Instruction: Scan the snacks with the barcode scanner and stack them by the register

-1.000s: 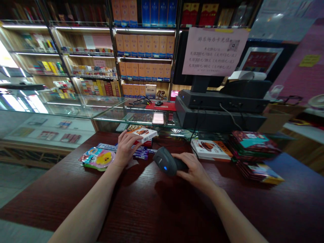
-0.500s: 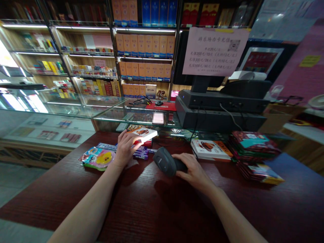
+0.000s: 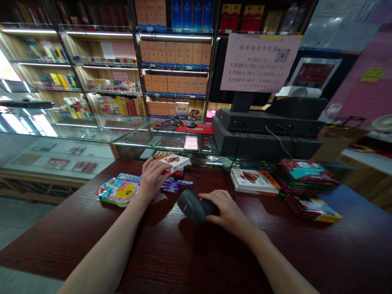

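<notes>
My left hand (image 3: 151, 179) grips a white flat box (image 3: 174, 162) with an orange picture, held just above the dark wooden counter (image 3: 171, 253). My right hand (image 3: 228, 212) is wrapped round the handle of a grey barcode scanner (image 3: 191, 205), whose head points left and down near the counter top. Under and beside the box lie purple-blue packets (image 3: 171, 187) and a colourful toy pack (image 3: 118, 191) with a yellow duck.
A white box with a teapot picture (image 3: 254, 181) lies to the right of the scanner, next to a stack of colourful packets (image 3: 309, 183). A black till with a monitor and pink notice (image 3: 260, 61) stands behind. Glass display cases (image 3: 92, 134) and stocked shelves fill the left.
My right hand has drawn the scanner left and toward me, lowering its head; its blue light is no longer showing. The left hand and box have barely moved.
</notes>
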The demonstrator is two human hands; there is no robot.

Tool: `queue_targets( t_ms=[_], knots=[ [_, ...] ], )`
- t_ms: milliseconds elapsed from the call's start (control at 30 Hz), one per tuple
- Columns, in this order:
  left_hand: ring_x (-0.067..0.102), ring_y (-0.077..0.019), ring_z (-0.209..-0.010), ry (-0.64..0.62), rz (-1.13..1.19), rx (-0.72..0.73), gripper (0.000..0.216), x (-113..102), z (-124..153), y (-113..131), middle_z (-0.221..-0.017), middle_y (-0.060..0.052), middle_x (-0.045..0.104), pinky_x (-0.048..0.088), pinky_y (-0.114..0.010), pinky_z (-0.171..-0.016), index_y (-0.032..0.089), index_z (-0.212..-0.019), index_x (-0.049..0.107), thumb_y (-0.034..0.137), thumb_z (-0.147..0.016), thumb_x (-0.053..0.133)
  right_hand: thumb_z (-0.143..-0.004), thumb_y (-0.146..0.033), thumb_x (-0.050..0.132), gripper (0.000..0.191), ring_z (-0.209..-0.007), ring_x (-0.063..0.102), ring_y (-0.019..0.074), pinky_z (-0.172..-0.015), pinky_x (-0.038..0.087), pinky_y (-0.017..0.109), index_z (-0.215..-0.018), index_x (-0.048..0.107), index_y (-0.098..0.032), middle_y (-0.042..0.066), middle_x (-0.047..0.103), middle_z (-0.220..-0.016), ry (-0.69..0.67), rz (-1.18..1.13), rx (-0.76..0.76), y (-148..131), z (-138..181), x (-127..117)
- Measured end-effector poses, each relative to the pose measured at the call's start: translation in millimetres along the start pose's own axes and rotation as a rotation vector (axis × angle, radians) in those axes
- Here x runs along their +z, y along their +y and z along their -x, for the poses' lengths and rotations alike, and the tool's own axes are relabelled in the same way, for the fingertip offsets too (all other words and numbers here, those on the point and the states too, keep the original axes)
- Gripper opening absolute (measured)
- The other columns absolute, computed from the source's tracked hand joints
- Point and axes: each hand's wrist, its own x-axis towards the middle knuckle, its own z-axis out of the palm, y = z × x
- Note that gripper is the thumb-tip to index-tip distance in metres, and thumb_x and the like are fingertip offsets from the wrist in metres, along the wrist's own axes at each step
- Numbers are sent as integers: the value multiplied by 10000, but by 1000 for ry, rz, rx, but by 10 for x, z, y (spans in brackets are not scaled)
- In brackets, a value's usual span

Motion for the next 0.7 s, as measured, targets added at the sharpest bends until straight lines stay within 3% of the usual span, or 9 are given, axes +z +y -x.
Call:
queue_targets(
  t_ms=[367, 700],
  knots=[
    [677, -184, -947, 4, -5, -5, 145, -8, -20, 30, -984, -20, 742, 385, -462, -1119, 254, -1067, 676, 288, -931, 638, -866, -343, 743, 540, -1123, 598, 229, -1099, 311, 453, -1354, 535, -243, 71, 684, -1182, -75, 23, -151, -46, -39, 276],
    [666, -182, -937, 27, -16, 24, 156, -24, -41, 64, -986, -18, 741, 392, -442, -1098, 247, -1082, 662, 272, -928, 648, -859, -371, 745, 560, -1122, 591, 230, -1091, 325, 443, -1360, 540, -226, 74, 681, -1186, -101, -17, -149, -77, -42, 248]
  ],
)
